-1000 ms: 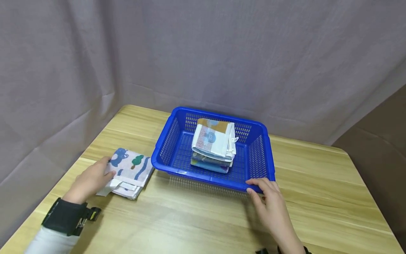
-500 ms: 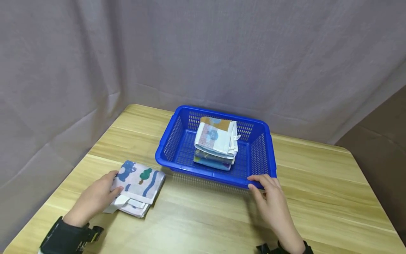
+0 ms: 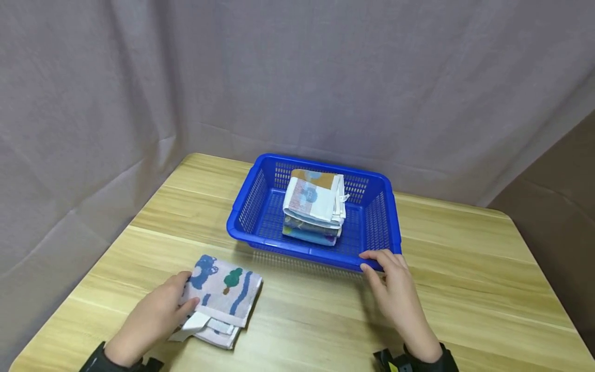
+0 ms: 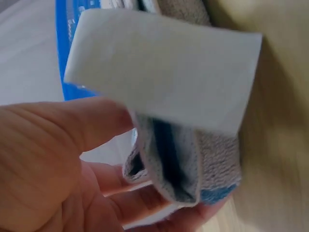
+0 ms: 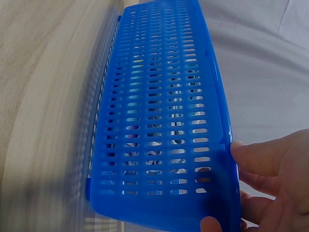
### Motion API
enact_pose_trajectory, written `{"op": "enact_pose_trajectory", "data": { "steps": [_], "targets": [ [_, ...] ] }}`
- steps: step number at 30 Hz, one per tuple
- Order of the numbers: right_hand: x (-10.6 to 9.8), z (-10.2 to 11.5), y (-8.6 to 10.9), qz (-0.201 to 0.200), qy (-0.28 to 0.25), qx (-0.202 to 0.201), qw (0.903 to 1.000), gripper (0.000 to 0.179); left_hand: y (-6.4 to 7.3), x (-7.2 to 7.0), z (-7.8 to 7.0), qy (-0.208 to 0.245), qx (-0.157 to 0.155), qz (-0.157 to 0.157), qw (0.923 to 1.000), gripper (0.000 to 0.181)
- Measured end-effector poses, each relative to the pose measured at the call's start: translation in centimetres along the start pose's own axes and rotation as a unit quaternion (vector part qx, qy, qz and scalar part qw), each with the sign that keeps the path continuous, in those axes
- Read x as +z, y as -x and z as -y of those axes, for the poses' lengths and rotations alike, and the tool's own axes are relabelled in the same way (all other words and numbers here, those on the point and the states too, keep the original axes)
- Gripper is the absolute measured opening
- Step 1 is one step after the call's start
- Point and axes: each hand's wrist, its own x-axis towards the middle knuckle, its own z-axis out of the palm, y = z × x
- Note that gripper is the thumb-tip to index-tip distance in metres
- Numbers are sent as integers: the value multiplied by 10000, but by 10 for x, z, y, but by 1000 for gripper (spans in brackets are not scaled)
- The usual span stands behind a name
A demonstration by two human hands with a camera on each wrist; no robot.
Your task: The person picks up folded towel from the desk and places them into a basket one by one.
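Towel sits on the table, near the front edge, left of centre and well clear of the basket. Your left hand has it by its left side, thumb on top and fingers curled underneath; the left wrist view shows the fingers tucked under the folded layers and a white flap hanging loose above them. It looks soft and light, nothing fragile, but it is floppy: those layers will likely splay if you lift by one edge alone. A pinch through the whole fold, or a flat hand beneath, would probably keep it together.

Your right hand holds the basket at its near right corner, thumb over the rim and fingers round the outside wall; the right wrist view shows the thumb on the blue rim. Thin slotted plastic, so I'd judge it light, a bit flexible, and ready to slide on the smooth wood.

Inside, a stack of folded cloths fills the middle, with open floor on both sides. There is bare wood between towel and basket. The curtain hangs close behind the basket, so room back there is tight.
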Motion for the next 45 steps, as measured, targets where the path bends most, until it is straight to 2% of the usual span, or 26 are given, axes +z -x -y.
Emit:
{"op": "enact_pose_trajectory", "data": {
  "steps": [4,8,11,16,19,22,26,30,33,36,39,42,45],
  "targets": [
    [0,0,-1,25,1,-6,10000,16,5,4,-11,10,-188,145,9997,60],
    [-1,0,0,54,25,39,10000,16,8,6,-19,110,-132,183,9997,58],
    [-2,-1,0,57,78,53,9999,16,8,7,-27,143,-252,436,9986,61],
    [-1,1,0,44,76,25,10000,16,4,9,-37,-45,-615,950,9936,68],
    [0,2,1,60,53,71,9999,15,2,11,-44,-51,-588,1054,9927,67],
    [-1,2,0,73,50,100,9999,15,0,15,-54,105,-406,1109,9929,63],
    [-1,2,0,105,39,114,9999,15,-1,23,-70,322,-10,1169,9926,55],
    [0,2,0,110,45,128,9998,15,-3,31,-85,320,295,1249,9912,56],
    [0,3,0,89,56,99,9999,15,-3,36,-94,227,401,1301,9904,60],
    [0,2,0,47,76,42,10000,15,-4,40,-101,97,586,1175,9913,58],
    [1,3,0,20,90,5,10000,15,-2,45,-107,-61,875,888,9922,56],
    [1,3,1,41,79,8,10000,14,-2,50,-114,-203,1137,622,9914,55],
    [1,3,1,60,47,28,10000,14,-1,53,-119,-263,1293,485,9901,56]
  ]
}}
